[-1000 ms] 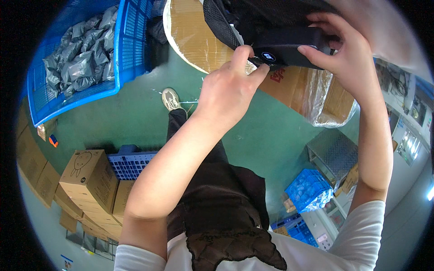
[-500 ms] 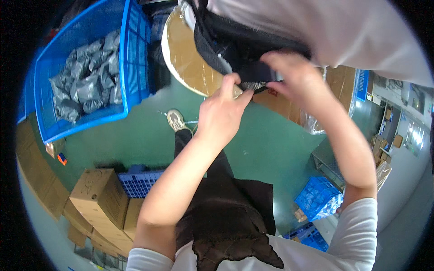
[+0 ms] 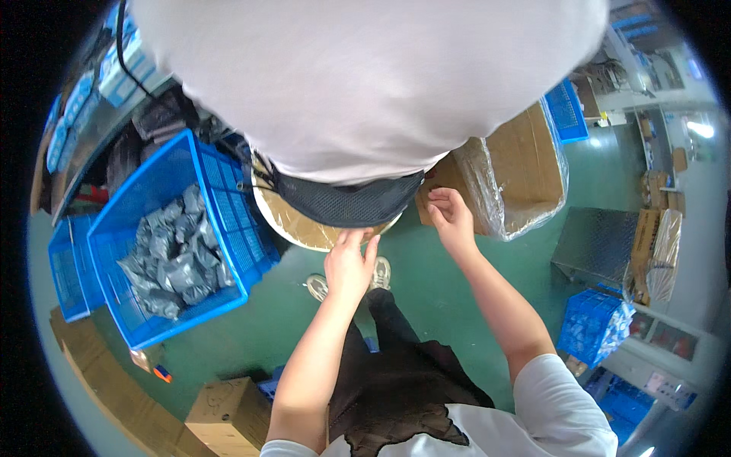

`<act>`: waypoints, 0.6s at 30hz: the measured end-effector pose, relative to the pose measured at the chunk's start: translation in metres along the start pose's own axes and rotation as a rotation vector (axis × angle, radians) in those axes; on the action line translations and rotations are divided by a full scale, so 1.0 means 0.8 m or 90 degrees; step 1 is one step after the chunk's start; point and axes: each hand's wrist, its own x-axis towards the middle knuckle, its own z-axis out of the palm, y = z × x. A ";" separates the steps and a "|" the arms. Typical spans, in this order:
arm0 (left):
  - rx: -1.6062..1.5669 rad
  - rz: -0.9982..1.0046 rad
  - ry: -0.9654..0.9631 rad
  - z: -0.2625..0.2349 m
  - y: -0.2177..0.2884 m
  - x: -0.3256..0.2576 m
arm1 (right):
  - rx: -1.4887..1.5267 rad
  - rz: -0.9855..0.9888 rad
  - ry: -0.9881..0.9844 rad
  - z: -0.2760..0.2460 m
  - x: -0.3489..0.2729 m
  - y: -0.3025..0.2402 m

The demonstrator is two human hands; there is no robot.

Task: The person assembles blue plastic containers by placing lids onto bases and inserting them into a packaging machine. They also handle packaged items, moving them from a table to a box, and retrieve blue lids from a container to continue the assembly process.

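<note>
Both hands have come down from the raised black item seen a second ago, and a large white fabric mass (image 3: 365,84) now fills the upper view.

Landmark: black mesh pouch (image 3: 346,202), hanging at the lower edge of the white fabric.

- Left hand (image 3: 349,266): directly below the mesh pouch, fingers extended upward, fingertips touching or just at its lower edge. Open, holding nothing that shows.
- Right hand (image 3: 449,217): just right of the mesh pouch, fingers loosely curled toward its right end. Cannot tell whether it pinches the edge; no separate item seen in it.
- Round brown cardboard disc (image 3: 304,225): behind and below the pouch, partly hidden by it.
- Open cardboard box lined with clear plastic (image 3: 525,171): right of the pouch, beyond the right hand.
- Big blue crate (image 3: 205,228): left of the pouch, holding grey plastic bags (image 3: 171,259).
- Green floor (image 3: 426,305): beneath the pouch and both hands; a pale shoe (image 3: 318,287) shows just below the left hand.
- Smaller blue crates (image 3: 590,331): lower right of the pouch, well apart.
- Brown cartons (image 3: 225,407): lower left, well apart.
</note>
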 end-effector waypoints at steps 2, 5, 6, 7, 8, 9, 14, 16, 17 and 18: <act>-0.046 0.035 -0.003 0.011 0.002 0.011 | 0.142 -0.018 0.008 0.013 0.020 0.007; -0.070 -0.029 -0.053 0.019 0.029 0.019 | 0.140 -0.002 -0.018 0.027 0.038 0.005; -0.029 -0.046 -0.074 0.021 0.030 0.019 | 0.121 0.014 -0.004 0.031 0.039 -0.004; 0.012 -0.063 -0.095 0.023 0.031 0.019 | 0.099 0.010 0.016 0.033 0.044 0.001; 0.016 -0.033 -0.062 0.027 0.031 0.019 | 0.072 0.026 0.010 0.031 0.046 -0.001; 0.018 -0.002 -0.033 0.032 0.034 0.021 | 0.100 0.019 -0.003 0.029 0.048 0.003; 0.057 0.051 0.045 0.052 0.028 0.023 | -0.162 -0.112 -0.084 0.002 0.055 -0.001; 0.045 0.058 0.050 0.060 0.022 0.026 | -0.257 -0.221 -0.050 -0.002 0.052 -0.009; 0.055 0.061 0.055 0.063 0.019 0.024 | -0.306 -0.210 -0.060 -0.001 0.046 -0.014; 0.061 0.068 0.058 0.067 0.023 0.024 | -0.357 -0.197 -0.066 -0.004 0.044 -0.019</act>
